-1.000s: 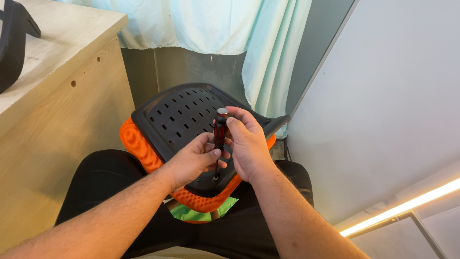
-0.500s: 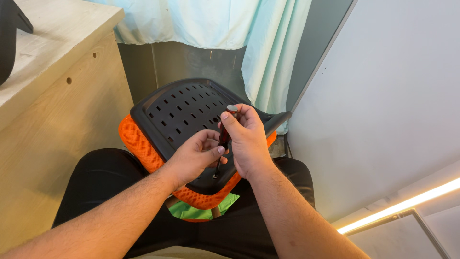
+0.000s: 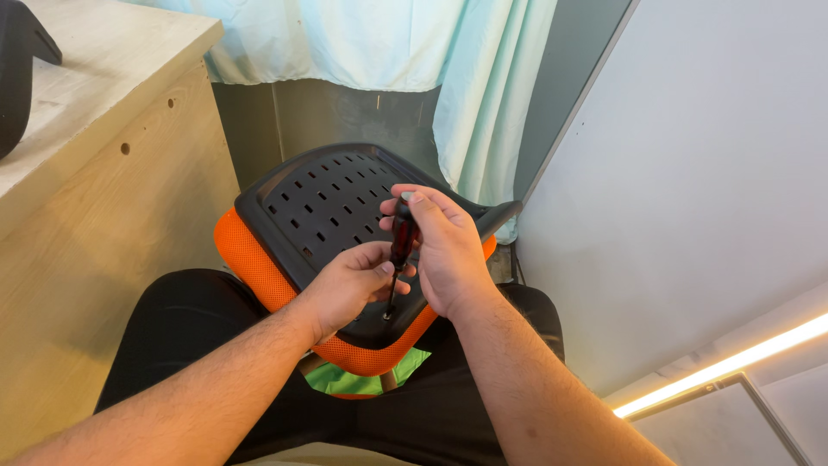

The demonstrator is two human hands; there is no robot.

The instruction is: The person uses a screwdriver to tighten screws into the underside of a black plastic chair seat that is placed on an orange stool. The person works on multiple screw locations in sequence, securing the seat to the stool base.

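An upturned chair seat lies across my lap, its black perforated plastic underside facing up and its orange mesh cushion showing around the edge. My right hand grips the dark red handle of a screwdriver held upright, the tip set on a screw near the seat's front edge. My left hand rests on the black plastic and pinches the screwdriver's metal shaft just above the tip.
A pale wooden desk stands close on the left, with a black object on its top. Light green curtains hang behind the seat. A white wall panel fills the right, with a glowing light strip low down.
Both hands and the screwdriver have stayed at the same screw. The right hand's fingers have shifted slightly around the handle.
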